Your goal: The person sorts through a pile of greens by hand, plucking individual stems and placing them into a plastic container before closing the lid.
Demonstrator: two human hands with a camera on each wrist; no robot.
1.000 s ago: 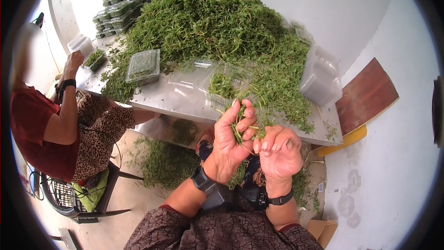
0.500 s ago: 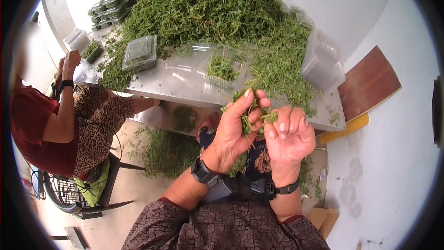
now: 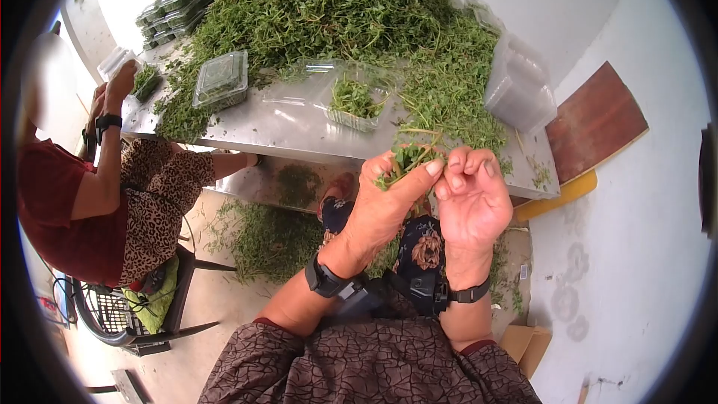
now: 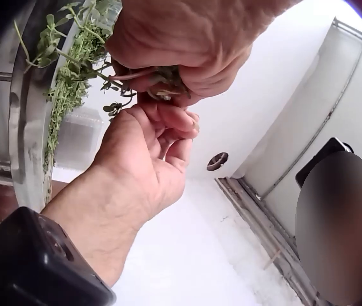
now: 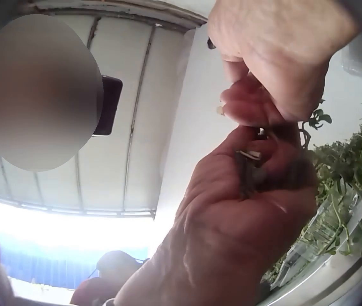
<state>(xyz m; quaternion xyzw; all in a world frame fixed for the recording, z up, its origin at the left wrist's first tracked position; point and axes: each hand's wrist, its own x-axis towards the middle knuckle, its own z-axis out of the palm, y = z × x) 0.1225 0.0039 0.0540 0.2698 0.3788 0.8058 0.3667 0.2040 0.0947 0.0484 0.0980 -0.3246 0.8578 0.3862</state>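
Note:
In the head view my left hand (image 3: 385, 206) holds a small bunch of leafy green sprigs (image 3: 407, 158), thumb pressed along the stems. My right hand (image 3: 475, 198) meets it at the thumb tip, palm turned up and fingers curled, pinching the sprigs' end. From the left wrist, leafy stems (image 4: 66, 56) poke out beyond the fingers. Fingers hide most of the bunch in the right wrist view. Just beyond the hands, an open clear plastic box (image 3: 355, 101) on the metal table (image 3: 299, 131) has some greens in it.
A large heap of greens (image 3: 329, 11) covers the table's back. Filled boxes (image 3: 179, 0) are stacked at left; a closed box (image 3: 222, 78) lies nearer. Nested empty containers (image 3: 521, 86) stand at right. Another person (image 3: 82, 194) sits at left. More greens (image 3: 273, 243) lie below the table.
My left hand has rolled over, bringing its thumb on top of the sprigs and against the right fingertips. Both hands have shifted slightly right. The head view has tilted downward.

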